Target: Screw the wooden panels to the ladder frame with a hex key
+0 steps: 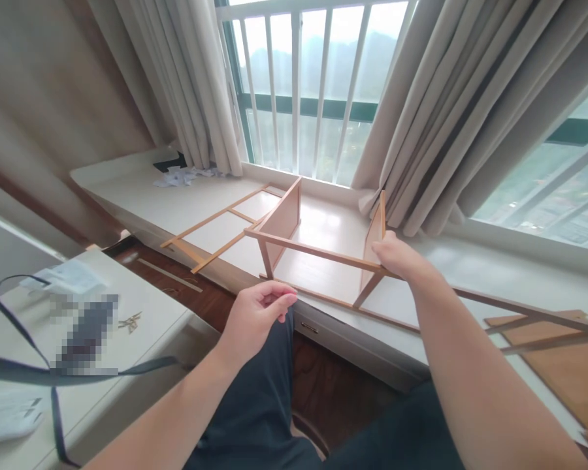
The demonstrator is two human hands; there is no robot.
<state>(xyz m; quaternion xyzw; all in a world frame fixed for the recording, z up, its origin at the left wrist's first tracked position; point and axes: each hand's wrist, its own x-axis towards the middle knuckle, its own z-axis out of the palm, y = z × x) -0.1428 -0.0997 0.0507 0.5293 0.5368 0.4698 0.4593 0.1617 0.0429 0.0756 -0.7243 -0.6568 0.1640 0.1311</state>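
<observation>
Where the wooden shelf frame (281,219) lies sidelong at 12 to 2 o'clock, its lower rail (333,301) follows the front edge of the white window ledge (470,267), open room behind toward the curtain (436,117) at 1; ladder-like frame (210,220) at 11. Right hand (396,254), arm outstretched to 1 o'clock, grips the upper rail (318,250) beside a cross panel (374,232); left hand (262,314) hovers near 12, fingers curled, anything pinched there impossible to tell.

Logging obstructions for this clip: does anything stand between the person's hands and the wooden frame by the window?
Nothing visible does. The right hand holds the wooden frame at an upright panel; the left hand is near the lower front rail, with no object showing between.
</observation>
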